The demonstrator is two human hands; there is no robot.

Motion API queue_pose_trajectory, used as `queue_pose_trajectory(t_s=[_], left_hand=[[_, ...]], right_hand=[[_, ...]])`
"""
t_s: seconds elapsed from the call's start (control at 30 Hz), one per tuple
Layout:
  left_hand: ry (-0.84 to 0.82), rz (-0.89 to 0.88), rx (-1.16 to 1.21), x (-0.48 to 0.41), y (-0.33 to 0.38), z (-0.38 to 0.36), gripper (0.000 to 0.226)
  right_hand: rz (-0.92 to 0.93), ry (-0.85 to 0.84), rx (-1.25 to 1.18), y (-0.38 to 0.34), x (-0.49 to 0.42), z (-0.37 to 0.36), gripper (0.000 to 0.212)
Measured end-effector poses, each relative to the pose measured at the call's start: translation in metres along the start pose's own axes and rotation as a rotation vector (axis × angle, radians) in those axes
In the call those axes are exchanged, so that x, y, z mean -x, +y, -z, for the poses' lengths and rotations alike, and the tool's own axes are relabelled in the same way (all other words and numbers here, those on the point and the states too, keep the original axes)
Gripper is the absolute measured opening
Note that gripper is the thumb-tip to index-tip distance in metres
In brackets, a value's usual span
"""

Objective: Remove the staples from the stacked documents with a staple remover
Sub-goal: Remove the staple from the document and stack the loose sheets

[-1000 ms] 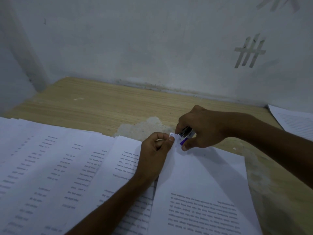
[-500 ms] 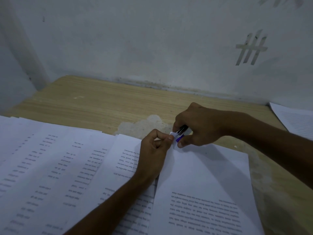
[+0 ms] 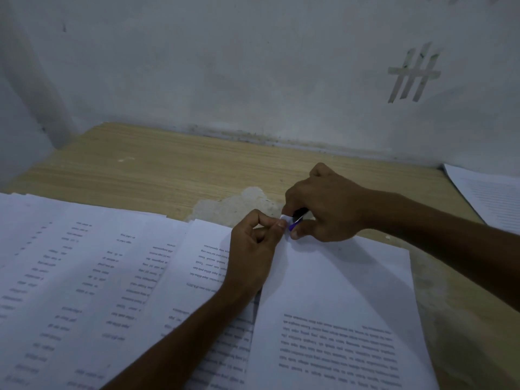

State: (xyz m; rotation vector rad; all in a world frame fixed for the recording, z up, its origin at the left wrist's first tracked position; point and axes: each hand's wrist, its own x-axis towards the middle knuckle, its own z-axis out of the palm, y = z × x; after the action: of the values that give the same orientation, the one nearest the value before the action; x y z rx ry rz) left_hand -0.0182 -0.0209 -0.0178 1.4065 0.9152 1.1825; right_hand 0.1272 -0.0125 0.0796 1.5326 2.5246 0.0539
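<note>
A stapled white document [image 3: 340,299] lies on the wooden table [image 3: 157,167] in front of me, text upside down. My left hand [image 3: 253,249] pinches its far left corner between thumb and forefinger. My right hand [image 3: 326,206] is closed on a small staple remover [image 3: 297,222] with a purple and black body, its jaws pressed at that same corner. The staple itself is hidden by my fingers.
Several printed sheets [image 3: 84,277] are spread over the left half of the table. Another paper stack [image 3: 492,198] lies at the far right by the wall. A patch of worn table surface [image 3: 239,204] sits just beyond my hands. White walls close in behind and to the left.
My right hand has closed in tighter on the corner, and the remover shows less between the fingers. The left hand keeps its pinch on the corner.
</note>
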Motion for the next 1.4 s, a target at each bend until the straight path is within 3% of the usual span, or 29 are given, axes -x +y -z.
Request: queue_pose_trajectory(t_s=[0.2,0.47,0.73,0.97,1.1,1.27,1.33,1.4], left_hand=[[0.006,-0.035,-0.043,0.000,-0.002,-0.001,0.013],[0.064,-0.006,-0.138,0.002,0.001,0.000,0.016],[0.081,0.119,-0.125,-0.001,0.001,0.002,0.012],[0.081,0.154,-0.130,-0.002,0.000,0.002,0.009],[0.085,0.163,-0.081,-0.002,0.002,0.003,0.010],[0.060,0.172,-0.071,0.000,0.005,0.003,0.010],[0.040,0.173,-0.007,0.001,0.010,0.003,0.012],[0.005,0.157,0.064,0.000,0.015,0.004,0.014]], right_hand=[[-0.018,-0.033,-0.046,0.002,0.000,-0.001,0.026],[-0.076,-0.217,-0.184,0.020,0.003,0.020,0.036],[-0.241,0.026,-0.228,0.063,-0.020,-0.015,0.040],[-0.180,0.014,-0.167,0.065,-0.039,-0.055,0.035],[-0.192,-0.037,-0.164,0.066,-0.040,-0.059,0.048],[-0.282,0.233,-0.551,0.056,-0.004,-0.034,0.059],[-0.273,0.174,-0.693,0.043,0.024,-0.025,0.070],[-0.207,0.068,-0.695,0.033,0.047,-0.029,0.053]])
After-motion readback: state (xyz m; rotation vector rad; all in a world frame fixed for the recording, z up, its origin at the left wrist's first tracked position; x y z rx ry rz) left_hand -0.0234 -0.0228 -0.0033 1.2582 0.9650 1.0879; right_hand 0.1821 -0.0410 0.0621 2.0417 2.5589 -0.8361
